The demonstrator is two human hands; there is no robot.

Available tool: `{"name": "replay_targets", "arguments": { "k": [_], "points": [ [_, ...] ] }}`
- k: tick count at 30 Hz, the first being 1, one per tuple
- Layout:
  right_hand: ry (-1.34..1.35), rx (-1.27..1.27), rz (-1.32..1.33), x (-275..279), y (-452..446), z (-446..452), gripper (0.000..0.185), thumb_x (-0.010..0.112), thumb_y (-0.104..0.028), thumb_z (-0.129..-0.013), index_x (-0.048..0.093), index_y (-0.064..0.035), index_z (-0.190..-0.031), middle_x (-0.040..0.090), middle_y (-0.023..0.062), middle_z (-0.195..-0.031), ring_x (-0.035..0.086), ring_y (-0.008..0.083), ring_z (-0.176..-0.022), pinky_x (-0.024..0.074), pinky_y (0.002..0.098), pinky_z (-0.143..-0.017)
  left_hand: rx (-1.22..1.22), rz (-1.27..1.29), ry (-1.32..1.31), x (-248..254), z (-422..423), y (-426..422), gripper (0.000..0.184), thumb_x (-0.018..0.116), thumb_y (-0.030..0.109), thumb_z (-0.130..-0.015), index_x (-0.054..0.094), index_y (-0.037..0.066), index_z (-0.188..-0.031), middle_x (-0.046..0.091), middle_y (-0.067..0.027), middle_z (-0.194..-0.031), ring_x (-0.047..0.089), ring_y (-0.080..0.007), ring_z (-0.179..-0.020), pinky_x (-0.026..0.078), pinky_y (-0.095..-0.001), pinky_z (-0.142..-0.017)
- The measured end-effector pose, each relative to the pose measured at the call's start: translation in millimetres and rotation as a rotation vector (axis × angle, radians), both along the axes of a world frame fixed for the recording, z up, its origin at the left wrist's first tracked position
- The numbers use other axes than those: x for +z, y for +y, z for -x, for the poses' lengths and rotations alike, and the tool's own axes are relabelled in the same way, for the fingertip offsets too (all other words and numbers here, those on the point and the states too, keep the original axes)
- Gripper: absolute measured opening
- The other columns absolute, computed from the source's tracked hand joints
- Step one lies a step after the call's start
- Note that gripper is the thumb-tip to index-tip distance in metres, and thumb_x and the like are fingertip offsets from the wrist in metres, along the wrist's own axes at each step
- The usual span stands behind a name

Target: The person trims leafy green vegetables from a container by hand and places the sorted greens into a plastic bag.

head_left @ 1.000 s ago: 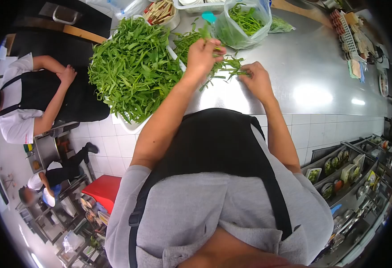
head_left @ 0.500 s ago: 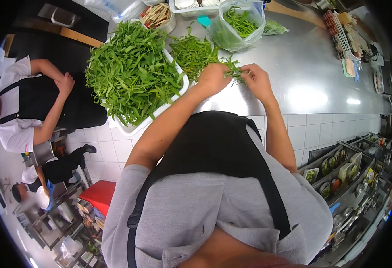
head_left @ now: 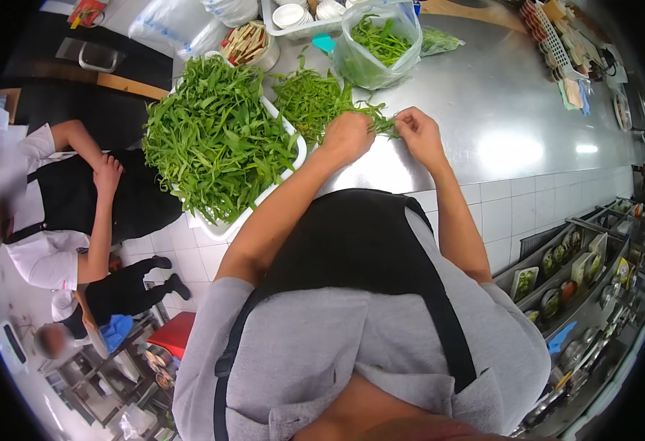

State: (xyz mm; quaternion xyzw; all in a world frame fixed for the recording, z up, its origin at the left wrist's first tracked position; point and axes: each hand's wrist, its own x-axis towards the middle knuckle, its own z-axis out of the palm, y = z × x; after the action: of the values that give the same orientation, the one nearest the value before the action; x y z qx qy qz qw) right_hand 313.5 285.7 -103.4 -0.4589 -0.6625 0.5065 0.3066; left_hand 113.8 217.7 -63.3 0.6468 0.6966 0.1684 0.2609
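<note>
My left hand [head_left: 349, 137] is closed round green stems at the near edge of a loose pile of greens [head_left: 308, 99] on the steel table. To its right, my right hand [head_left: 418, 132] pinches the ends of green stems [head_left: 383, 121] between thumb and fingertips. Leafy greens [head_left: 220, 136] are heaped high in a white tub [head_left: 295, 162] on the left. Behind my hands stands an open clear plastic bag [head_left: 403, 70] with cut green stems [head_left: 381, 40] inside.
A round container of wooden pieces [head_left: 253, 45] and a tray with white dishes [head_left: 297, 29] stand at the back. A turquoise item [head_left: 324, 42] lies beside the bag. A person with folded arms [head_left: 80, 184] stands left; another person [head_left: 109, 301] is farther off.
My left hand has come down from above the pile and closed round stems near my right hand. In view, the tub and bag have shifted slightly, and the far person's legs have moved.
</note>
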Motion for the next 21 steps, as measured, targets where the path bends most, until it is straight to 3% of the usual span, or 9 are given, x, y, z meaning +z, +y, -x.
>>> {"name": "replay_targets", "arguments": {
  "k": [3,4,7,10,13,18,21],
  "points": [
    [0.059,-0.148,0.021,-7,4,-1,0.014,0.068,-0.005,-0.09,0.07,-0.001,-0.103,0.069,0.0047,-0.084,0.061,0.0134,-0.074,0.0519,0.0279,-0.072,0.025,-0.082,-0.015,36,15,-14,0.025,0.072,0.025,-0.084,0.076,0.002,-0.093,0.069,-0.0235,-0.075,0.068,-0.0406,-0.072,0.055,-0.0485,-0.073],
    [0.079,-0.193,0.034,-7,7,-1,0.015,0.069,-0.005,-0.09,0.071,-0.0013,-0.105,0.07,0.0056,-0.085,0.062,0.0152,-0.075,0.0524,0.0287,-0.073,0.074,-0.105,-0.057,47,23,-19,0.024,0.073,0.025,-0.084,0.076,0.002,-0.091,0.065,-0.02,-0.069,0.064,-0.0354,-0.065,0.052,-0.0458,-0.067],
    [-0.424,0.041,-0.759,7,7,-12,0.022,0.068,-0.006,-0.09,0.072,-0.0029,-0.112,0.072,0.0092,-0.088,0.068,0.0246,-0.079,0.0544,0.0326,-0.079,0.244,-0.136,-0.198,76,42,-32,0.023,0.075,0.024,-0.084,0.074,0.001,-0.086,0.055,-0.0083,-0.054,0.05,-0.0194,-0.05,0.041,-0.0371,-0.053],
    [-0.362,0.009,-0.734,37,-2,-1,0.023,0.067,-0.005,-0.093,0.073,-0.0038,-0.115,0.074,0.0113,-0.099,0.071,0.027,-0.088,0.0545,0.0316,-0.083,0.405,-0.102,-0.373,86,59,-39,0.023,0.077,0.02,-0.088,0.071,0.0,-0.08,0.043,0.008,-0.055,0.032,-0.0016,-0.054,0.023,-0.0261,-0.049],
    [-0.213,0.021,-0.184,39,-8,20,0.018,0.069,-0.006,-0.091,0.074,-0.0022,-0.108,0.073,0.013,-0.105,0.072,0.0267,-0.089,0.0552,0.0326,-0.081,0.453,-0.191,-0.573,78,72,-41,0.023,0.076,0.019,-0.09,0.069,0.001,-0.078,0.046,0.0102,-0.059,0.031,-0.001,-0.055,0.022,-0.0254,-0.05],
    [-0.127,-0.003,-0.335,31,-11,56,0.014,0.073,-0.012,-0.088,0.074,-0.0021,-0.098,0.066,0.0141,-0.091,0.067,0.0285,-0.078,0.0534,0.0387,-0.074,0.579,-0.149,-0.851,85,71,-42,0.014,0.073,0.016,-0.092,0.07,0.003,-0.088,0.054,0.0082,-0.068,0.033,-0.0004,-0.054,0.023,-0.0226,-0.05],
    [-0.346,0.129,-0.403,17,-5,62,0.015,0.075,-0.014,-0.087,0.074,-0.0018,-0.095,0.066,0.0139,-0.09,0.067,0.0282,-0.078,0.0534,0.0382,-0.074,0.617,-0.125,-1.045,79,68,-42,0.011,0.07,0.015,-0.094,0.067,0.005,-0.095,0.061,0.003,-0.075,0.035,-0.0011,-0.052,0.025,-0.0211,-0.049]
  ]
}}
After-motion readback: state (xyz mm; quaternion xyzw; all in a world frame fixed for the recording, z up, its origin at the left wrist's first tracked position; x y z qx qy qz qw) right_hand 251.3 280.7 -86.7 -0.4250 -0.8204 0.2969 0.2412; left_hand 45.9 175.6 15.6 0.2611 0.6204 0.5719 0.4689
